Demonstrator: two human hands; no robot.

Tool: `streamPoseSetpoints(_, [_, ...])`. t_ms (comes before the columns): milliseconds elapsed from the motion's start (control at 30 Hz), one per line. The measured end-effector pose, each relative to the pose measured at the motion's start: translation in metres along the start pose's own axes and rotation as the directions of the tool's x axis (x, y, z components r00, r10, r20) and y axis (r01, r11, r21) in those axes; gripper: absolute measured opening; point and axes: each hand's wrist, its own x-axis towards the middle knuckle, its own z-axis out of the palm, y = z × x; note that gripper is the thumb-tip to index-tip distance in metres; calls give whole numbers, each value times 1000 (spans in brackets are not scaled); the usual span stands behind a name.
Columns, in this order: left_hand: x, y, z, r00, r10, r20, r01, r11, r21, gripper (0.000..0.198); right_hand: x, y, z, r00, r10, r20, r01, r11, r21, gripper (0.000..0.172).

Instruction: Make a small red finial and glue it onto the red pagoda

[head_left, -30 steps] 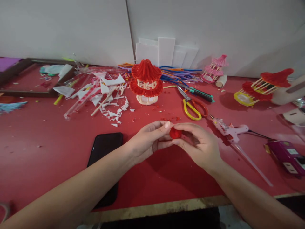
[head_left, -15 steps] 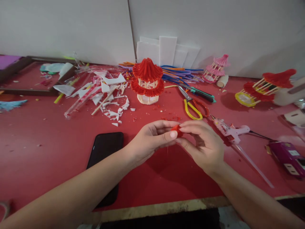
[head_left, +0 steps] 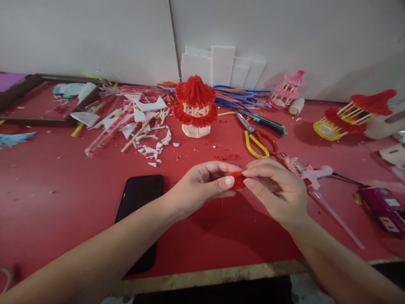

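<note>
Between both hands is a small, rounded red fuzzy piece (head_left: 238, 180), apparently of pipe cleaner, held above the front of the table. My left hand (head_left: 201, 183) pinches its left side with thumb and fingers. At its right edge, the thumb and fingertips of my right hand (head_left: 278, 190) are closed on it. A thin thread hangs below the left fingers. Behind the hands stands a red-roofed model pavilion (head_left: 196, 105) of light sticks and red fuzzy trim. Scissors (head_left: 256, 143) with yellow and red handles lie beyond my right hand.
A pink glue gun (head_left: 310, 174) and a purple power box (head_left: 381, 207) lie at right. A black phone (head_left: 141, 194) sits by my left forearm. White foam scraps (head_left: 152, 152), coloured pipe cleaners (head_left: 240, 99) and two more pavilions, one pink (head_left: 287, 88), one red (head_left: 354, 114), are farther back.
My right hand has shifted slightly right and turned a little. More of the red piece now shows between the fingertips. The left hand has barely moved.
</note>
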Motion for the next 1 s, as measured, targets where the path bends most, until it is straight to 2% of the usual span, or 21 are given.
streamPoseSetpoints(100, [-1,1,1,1000,-1,-3,1,1000,3,21,1,1,-4,997,-36,61,37,999,-24,24])
streamPoseSetpoints(233, [-1,3,0,999,-32,-5,31,999,-36,23,2,2,-9,972,-165,168,182,980,-86,36])
streamPoseSetpoints(500, [1,4,-4,985,-175,-2,174,980,-97,29,5,7,-11,932,-272,241,318,931,-179,20])
streamPoseSetpoints(833, [3,4,-4,975,-222,-11,220,970,-100,28,4,5,-10,937,-239,253,282,947,-151,13])
streamPoseSetpoints(1000, [2,5,-4,976,-218,-1,217,971,-98,30,3,4,-8,965,-135,223,152,986,-61,13])
